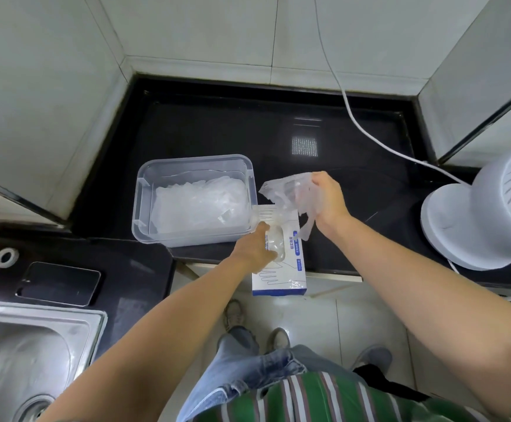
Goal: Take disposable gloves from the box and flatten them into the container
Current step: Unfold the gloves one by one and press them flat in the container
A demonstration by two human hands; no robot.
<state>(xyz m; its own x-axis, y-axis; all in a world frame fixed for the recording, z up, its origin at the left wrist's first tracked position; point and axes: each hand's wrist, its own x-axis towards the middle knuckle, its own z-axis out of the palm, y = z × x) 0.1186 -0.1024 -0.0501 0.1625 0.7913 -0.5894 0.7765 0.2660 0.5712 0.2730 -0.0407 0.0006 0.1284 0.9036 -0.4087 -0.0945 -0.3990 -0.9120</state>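
A white and blue glove box (281,281) lies at the counter's front edge, sticking out over it. My left hand (255,248) rests on top of the box, fingers at its opening, gripping it. My right hand (329,202) is just right of the box and holds a thin clear disposable glove (287,193) that hangs crumpled above the box. Left of the box stands a clear plastic container (140,205) with a layer of clear gloves (199,205) lying flat inside.
A black counter (217,129) sits in a tiled corner. At the right stands a white fan (479,220), its cord running up the wall. At the left are a steel sink (20,357), a dark phone (59,283) and a tape roll (6,257).
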